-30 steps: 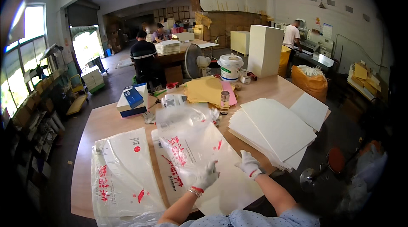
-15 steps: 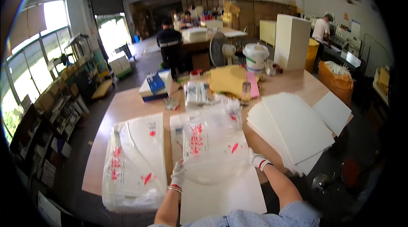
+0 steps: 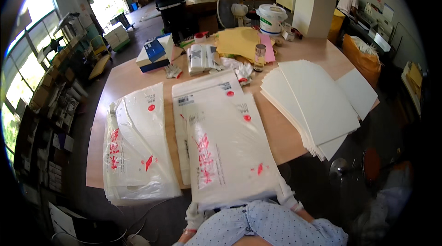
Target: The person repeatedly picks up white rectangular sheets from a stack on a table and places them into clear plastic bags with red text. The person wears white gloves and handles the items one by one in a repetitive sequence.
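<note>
Clock directions are read from the middle of the filled bag. The clear plastic bag with red print (image 3: 232, 149), a white sheet inside it, lies on the table (image 3: 106, 103) with its near end overhanging the edge, close against the wearer's shirt (image 3: 230, 223). The gloved left hand (image 3: 194, 216) is at its near left corner, at 7 o'clock; the gloved right hand (image 3: 286, 195) is at its near right corner, between 4 and 5. Both touch the bag, but the fingers are largely hidden; closure and firmness of grip cannot be told.

A further printed bag (image 3: 181, 128) lies partly beneath, showing along the 9-to-11 side. A pile of bags (image 3: 138, 154) stands at 9 o'clock, and a fanned stack of white boards (image 3: 317, 103) at 2. Yellow envelopes (image 3: 237, 43) lie at 12, a small bottle (image 3: 259, 57) stands between 12 and 1, and a blue-and-white box (image 3: 154, 52) lies between 10 and 11.

Half a second earlier, bare sheet projected well out of the bag toward the wearer; the plastic now covers it to the near end, and both hands have drawn closer to the body.
</note>
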Demonstrator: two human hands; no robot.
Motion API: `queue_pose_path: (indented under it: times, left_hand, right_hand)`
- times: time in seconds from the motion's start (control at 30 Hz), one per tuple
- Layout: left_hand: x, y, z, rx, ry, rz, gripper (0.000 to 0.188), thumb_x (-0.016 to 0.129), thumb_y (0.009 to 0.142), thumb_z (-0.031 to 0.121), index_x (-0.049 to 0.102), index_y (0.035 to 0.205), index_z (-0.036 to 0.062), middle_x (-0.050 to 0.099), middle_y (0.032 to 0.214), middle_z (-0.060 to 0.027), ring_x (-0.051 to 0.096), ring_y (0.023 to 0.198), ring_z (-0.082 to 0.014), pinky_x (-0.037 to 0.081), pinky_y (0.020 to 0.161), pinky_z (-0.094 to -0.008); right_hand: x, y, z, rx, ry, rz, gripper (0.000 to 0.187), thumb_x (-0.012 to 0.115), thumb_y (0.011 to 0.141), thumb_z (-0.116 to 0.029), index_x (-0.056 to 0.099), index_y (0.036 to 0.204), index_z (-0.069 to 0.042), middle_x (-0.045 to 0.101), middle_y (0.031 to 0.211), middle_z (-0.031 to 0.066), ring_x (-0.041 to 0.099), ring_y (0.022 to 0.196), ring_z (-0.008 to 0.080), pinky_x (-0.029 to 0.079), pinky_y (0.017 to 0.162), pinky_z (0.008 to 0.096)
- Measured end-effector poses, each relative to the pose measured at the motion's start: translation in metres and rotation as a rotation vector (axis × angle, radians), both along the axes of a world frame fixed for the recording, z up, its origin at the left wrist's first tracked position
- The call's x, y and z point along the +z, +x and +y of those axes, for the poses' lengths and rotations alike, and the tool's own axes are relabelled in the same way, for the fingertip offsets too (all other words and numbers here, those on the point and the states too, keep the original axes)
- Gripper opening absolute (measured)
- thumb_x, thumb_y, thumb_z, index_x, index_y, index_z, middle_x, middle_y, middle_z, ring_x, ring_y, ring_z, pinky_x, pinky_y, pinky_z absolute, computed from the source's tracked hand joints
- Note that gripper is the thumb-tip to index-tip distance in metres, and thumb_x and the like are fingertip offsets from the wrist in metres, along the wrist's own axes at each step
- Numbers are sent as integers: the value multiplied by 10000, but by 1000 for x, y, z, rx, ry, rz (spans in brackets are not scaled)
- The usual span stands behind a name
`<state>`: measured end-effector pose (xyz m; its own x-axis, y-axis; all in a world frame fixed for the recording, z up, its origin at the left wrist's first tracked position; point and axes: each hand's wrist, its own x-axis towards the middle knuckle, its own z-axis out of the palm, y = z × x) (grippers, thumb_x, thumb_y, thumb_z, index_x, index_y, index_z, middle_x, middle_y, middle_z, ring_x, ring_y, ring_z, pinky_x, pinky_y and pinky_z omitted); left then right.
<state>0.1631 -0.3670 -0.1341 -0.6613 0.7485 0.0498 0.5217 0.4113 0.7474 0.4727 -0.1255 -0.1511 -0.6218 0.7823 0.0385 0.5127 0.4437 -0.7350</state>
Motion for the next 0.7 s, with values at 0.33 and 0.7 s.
queue_pose_path:
  times: [0.33,0.7]
  left_hand:
    - [67,-43,58,-208,382,154,128,498,649,-75,514,703,40,505,684,-117,537,655,-275,433,558,-349]
    - [173,-170,-19,514,1414,7,221,418,935,255,545,980,80,549,887,-49,523,801,-130,467,726,-309]
  right_hand:
    - [-37,-16,28,-683,-1163,781,334,586,866,-250,546,1150,-80,623,979,70,599,786,147,495,652,305]
    - [72,-283,-21,265,-1150,639,352,561,895,-308,535,1132,-49,593,957,22,580,823,107,512,668,268]
